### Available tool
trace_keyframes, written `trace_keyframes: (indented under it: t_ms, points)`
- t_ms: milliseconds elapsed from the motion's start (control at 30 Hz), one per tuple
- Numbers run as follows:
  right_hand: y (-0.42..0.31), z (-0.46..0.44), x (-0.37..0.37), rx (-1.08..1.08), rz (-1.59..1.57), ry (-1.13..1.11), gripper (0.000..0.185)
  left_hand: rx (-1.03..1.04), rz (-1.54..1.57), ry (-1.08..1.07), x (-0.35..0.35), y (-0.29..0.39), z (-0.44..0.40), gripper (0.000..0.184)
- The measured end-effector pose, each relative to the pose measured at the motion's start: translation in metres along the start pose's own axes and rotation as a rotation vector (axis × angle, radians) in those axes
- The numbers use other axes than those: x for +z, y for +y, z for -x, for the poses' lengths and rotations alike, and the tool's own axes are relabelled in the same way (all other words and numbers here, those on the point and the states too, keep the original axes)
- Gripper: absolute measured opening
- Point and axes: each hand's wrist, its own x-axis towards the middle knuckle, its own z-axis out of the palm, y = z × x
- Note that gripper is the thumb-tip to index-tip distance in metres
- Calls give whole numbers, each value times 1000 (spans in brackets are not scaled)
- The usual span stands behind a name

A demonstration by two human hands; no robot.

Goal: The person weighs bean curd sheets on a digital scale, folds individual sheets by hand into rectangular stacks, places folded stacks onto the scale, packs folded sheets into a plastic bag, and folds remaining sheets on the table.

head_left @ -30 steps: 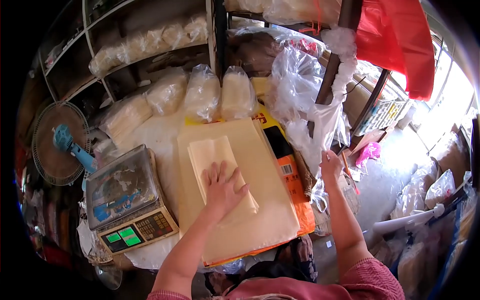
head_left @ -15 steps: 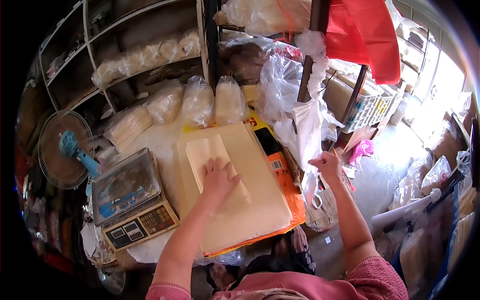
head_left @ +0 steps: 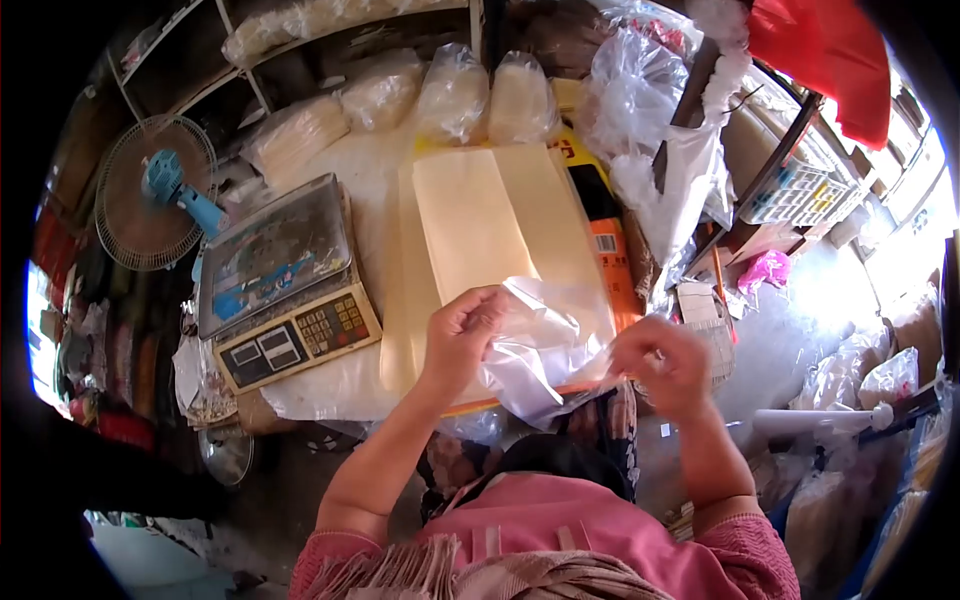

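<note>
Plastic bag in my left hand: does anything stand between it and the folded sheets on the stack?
Nothing visible does: in this view, the plastic bag overlaps the near end of the folded sheets. Only the left hand holding it also covers part of that end.

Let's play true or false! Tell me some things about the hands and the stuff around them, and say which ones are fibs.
1. The left hand is holding thin plastic. True.
2. The right hand is resting on the scale. False: it is beside the thin plastic, on the opposite side from the left hand.
3. The scale is to the left of the pale sheets. True.
4. The sleeves are green. False: they are pink.
5. The fan has a bright red middle. False: its middle is blue.
</note>
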Motion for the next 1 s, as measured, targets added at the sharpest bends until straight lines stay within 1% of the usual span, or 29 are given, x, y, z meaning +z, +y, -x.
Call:
trace_keyframes:
  t_ms: [33, 67, 133, 200, 233, 267, 333, 367, 433, 467, 500, 533, 567, 600, 633, 667, 700, 733, 767, 800, 833, 867, 900, 933, 967, 1000]
  points:
    - [0, -8, -6, -13, -12, 109, 15, -6, 22, 20, -5, 5, 5, 24]
    - [6, -20, -12, -110, 165, 103, 23, -33, 37, 16, -8, 8, 9, 24]
    - [16, -37, -1, -7, 197, 0, 38, -75, 72, 7, -14, 10, 15, 25]
    - [39, -46, 4, 195, 27, -297, 55, -34, 101, -70, -23, 5, 21, 26]
    - [40, -47, 13, 385, -218, -359, 62, -24, 113, -90, -26, 4, 24, 26]
    - [52, -49, 17, 477, -333, -436, 59, -13, 126, -109, -30, 3, 27, 26]
    - [59, -51, 27, 513, -417, -597, 40, 14, 108, -124, -41, 1, 31, 25]
    - [63, -51, 33, 517, -452, -570, 34, 32, 99, -130, -45, 0, 32, 25]
    - [66, -47, 45, 519, -520, -519, 24, 99, -49, 22, -52, -7, 33, 28]
    - [65, -46, 50, 519, -386, -484, 20, 135, -125, 102, -55, -12, 32, 30]
    - [64, -47, 55, 507, -254, -455, 16, 401, -780, 326, -57, -17, 31, 37]
    - [62, -48, 62, 479, -127, -437, 12, 751, -1168, 511, -61, -17, 29, 39]
    - [54, -47, 71, 501, -117, -388, 10, 854, -1152, 592, -62, -27, 36, 35]
    - [49, -42, 81, 508, -116, -352, 8, 724, -836, 503, -55, -38, 46, 20]
    - [55, -37, 93, 448, -132, -351, 7, 204, -705, 214, -46, -22, 62, 14]
    - [49, -34, 99, 371, 3, -406, 4, 138, -595, 71, -42, -24, 66, 21]
    - [54, -28, 104, 368, 162, -442, 6, 53, -529, -30, -38, -25, 67, 30]
    - [52, -24, 110, 307, 146, -409, 14, -36, -468, -51, -36, -14, 69, 36]
    - [58, -19, 113, 303, 142, -391, 19, -62, -371, -119, -41, -19, 68, 35]
    - [67, -17, 111, 361, 93, -420, 21, -83, -270, -207, -46, -30, 66, 35]
    - [46, -22, 110, 531, -174, -430, 22, -88, -65, -126, -47, -41, 66, 31]
    - [57, -21, 106, 422, -185, -368, 22, -93, 143, -57, -46, -52, 67, 28]
    - [58, -20, 93, 592, -268, -280, 23, -95, 351, 7, -48, -59, 66, 26]
    - [72, -21, 81, 622, -334, -180, 24, -141, 600, 36, -57, -55, 64, 23]
    - [90, -24, 61, 626, -188, -179, 25, -186, 846, 62, -67, -50, 65, 20]
    - [129, -24, 39, 502, 30, -181, 29, -227, 1092, 86, -77, -45, 65, 19]
